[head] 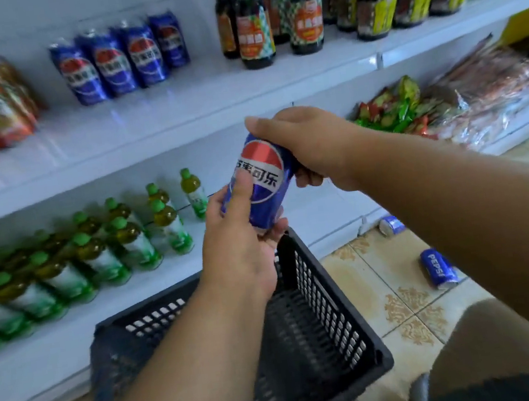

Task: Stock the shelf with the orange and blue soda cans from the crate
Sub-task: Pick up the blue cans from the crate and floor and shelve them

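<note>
While both hands point(276, 195) grip blue can point(259, 187), above crate point(324, 297)

White metal shelving point(175, 110) with a white back panel point(27, 23). Dark sauce bottles point(304, 11) up top, green-capped tea bottles point(100, 254) on the lower tier, snack packets point(389, 108) at right. Beige floor tiles point(403, 300) with gold ornament, glossy, slightly stained. Cool, even light; edges of the view blurred.
</note>
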Tool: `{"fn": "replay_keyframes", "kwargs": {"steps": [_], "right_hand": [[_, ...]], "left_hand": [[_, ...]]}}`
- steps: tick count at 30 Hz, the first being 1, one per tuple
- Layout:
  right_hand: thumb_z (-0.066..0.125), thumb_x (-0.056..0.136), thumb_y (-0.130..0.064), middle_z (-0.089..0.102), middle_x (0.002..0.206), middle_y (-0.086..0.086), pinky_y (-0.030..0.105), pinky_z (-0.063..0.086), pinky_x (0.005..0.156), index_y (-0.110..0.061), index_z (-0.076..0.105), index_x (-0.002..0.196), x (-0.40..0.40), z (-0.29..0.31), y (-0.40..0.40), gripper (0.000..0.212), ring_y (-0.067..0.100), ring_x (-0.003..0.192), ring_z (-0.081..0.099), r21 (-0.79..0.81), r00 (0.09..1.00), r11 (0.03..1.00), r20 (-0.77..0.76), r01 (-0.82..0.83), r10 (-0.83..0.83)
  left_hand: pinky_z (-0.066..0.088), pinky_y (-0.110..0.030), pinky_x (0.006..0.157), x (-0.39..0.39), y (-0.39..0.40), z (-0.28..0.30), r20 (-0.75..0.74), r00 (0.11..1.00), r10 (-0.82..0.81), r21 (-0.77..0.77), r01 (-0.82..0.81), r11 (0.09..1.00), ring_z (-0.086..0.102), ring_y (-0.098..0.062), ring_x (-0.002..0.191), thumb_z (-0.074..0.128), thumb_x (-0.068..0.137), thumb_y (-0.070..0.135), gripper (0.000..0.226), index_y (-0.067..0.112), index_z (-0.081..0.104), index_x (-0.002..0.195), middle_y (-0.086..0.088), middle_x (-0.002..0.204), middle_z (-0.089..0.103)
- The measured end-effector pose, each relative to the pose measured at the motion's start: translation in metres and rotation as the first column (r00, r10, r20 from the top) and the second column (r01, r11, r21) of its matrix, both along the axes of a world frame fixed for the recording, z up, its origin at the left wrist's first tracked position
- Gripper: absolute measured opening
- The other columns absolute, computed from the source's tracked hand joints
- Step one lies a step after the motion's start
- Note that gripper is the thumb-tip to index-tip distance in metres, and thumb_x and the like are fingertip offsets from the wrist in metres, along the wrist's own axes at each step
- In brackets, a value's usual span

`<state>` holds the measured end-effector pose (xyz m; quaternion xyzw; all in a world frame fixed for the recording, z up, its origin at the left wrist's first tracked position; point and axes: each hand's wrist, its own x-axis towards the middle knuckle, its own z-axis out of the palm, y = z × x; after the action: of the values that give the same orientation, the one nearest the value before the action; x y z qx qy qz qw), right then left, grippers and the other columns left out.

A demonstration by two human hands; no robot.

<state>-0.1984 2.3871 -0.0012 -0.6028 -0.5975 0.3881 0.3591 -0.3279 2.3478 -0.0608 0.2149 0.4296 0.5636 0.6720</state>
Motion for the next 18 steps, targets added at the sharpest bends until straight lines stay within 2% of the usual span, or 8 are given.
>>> {"fn": "replay_keyframes", "kwargs": {"steps": [3,6,8,10,12,13,16,18], "right_hand": [[0.057,0.086,-0.068,0.061,0.065,0.000,0.028,0.042,0.051,-0.009,0.062,0.095,-0.042,0.016,-0.021,0.059,0.014,0.053,0.053,0.081,0.998,0.994,-0.023,0.066,-0.064],[0.062,0.078,-0.071,0.069,0.086,0.000,0.029,0.048,0.060,-0.021,0.059,0.103,-0.076,0.025,-0.038,0.056,0.012,0.068,0.062,0.125,0.979,0.980,-0.151,0.155,-0.136],[0.068,0.070,-0.070,0.069,0.100,0.000,0.036,0.058,0.071,-0.026,0.052,0.112,-0.093,0.028,-0.045,0.062,0.015,0.083,0.070,0.130,0.951,0.972,-0.268,0.195,-0.155],[0.076,0.069,-0.063,0.068,0.104,-0.001,0.041,0.061,0.078,-0.026,0.050,0.116,-0.107,0.030,-0.046,0.066,0.014,0.089,0.072,0.133,0.927,0.969,-0.344,0.209,-0.153],[0.079,0.071,-0.055,0.067,0.104,-0.004,0.039,0.061,0.079,-0.026,0.052,0.116,-0.116,0.032,-0.040,0.059,0.012,0.089,0.071,0.152,0.927,0.968,-0.349,0.202,-0.139],[0.078,0.075,-0.051,0.068,0.103,-0.006,0.037,0.061,0.079,-0.027,0.054,0.115,-0.119,0.034,-0.035,0.052,0.010,0.089,0.071,0.164,0.932,0.966,-0.338,0.199,-0.134],[0.071,0.084,-0.049,0.070,0.098,-0.010,0.034,0.060,0.082,-0.034,0.058,0.105,-0.116,0.041,-0.002,0.029,0.007,0.087,0.070,0.199,0.948,0.962,-0.296,0.185,-0.121],[0.070,0.085,-0.049,0.071,0.094,-0.008,0.036,0.059,0.084,-0.031,0.062,0.103,-0.109,0.048,0.030,0.027,0.008,0.087,0.070,0.217,0.962,0.962,-0.249,0.164,-0.108]], "left_hand": [[0.044,-0.020,0.047,-0.022,-0.021,0.025,0.176,0.984,0.024,-0.141,0.001,0.990,0.063,-0.022,0.074,0.067,0.083,0.057,0.045,0.021,0.070,0.111,-0.005,0.094,0.076],[0.037,-0.020,0.048,-0.038,-0.036,0.046,0.275,0.960,0.052,-0.108,-0.023,0.994,0.059,-0.018,0.064,0.060,0.087,0.059,0.041,0.020,0.072,0.091,-0.004,0.076,0.073],[0.044,-0.021,0.051,-0.051,-0.036,0.057,0.301,0.951,0.071,-0.069,-0.052,0.996,0.062,-0.017,0.061,0.059,0.089,0.057,0.042,0.017,0.072,0.098,-0.005,0.079,0.073],[0.058,-0.029,0.068,-0.061,-0.029,0.065,0.333,0.939,0.083,-0.030,-0.077,0.997,0.071,-0.019,0.072,0.061,0.091,0.052,0.045,0.014,0.068,0.114,-0.008,0.094,0.076],[0.057,-0.042,0.090,-0.067,-0.018,0.073,0.359,0.930,0.076,0.011,-0.086,0.996,0.074,-0.026,0.093,0.063,0.091,0.046,0.045,0.014,0.063,0.123,-0.013,0.106,0.075],[0.055,-0.045,0.094,-0.067,-0.009,0.076,0.361,0.930,0.072,0.031,-0.089,0.996,0.073,-0.028,0.097,0.063,0.092,0.045,0.045,0.015,0.061,0.125,-0.015,0.108,0.074],[0.057,-0.041,0.089,-0.066,0.028,0.081,0.255,0.965,0.057,0.118,-0.089,0.989,0.073,-0.024,0.097,0.062,0.093,0.044,0.040,0.020,0.061,0.125,-0.010,0.110,0.074],[0.058,-0.036,0.081,-0.065,0.062,0.085,0.006,0.996,0.092,0.190,-0.091,0.978,0.073,-0.016,0.094,0.060,0.094,0.046,0.035,0.026,0.061,0.121,-0.003,0.111,0.073]]}}
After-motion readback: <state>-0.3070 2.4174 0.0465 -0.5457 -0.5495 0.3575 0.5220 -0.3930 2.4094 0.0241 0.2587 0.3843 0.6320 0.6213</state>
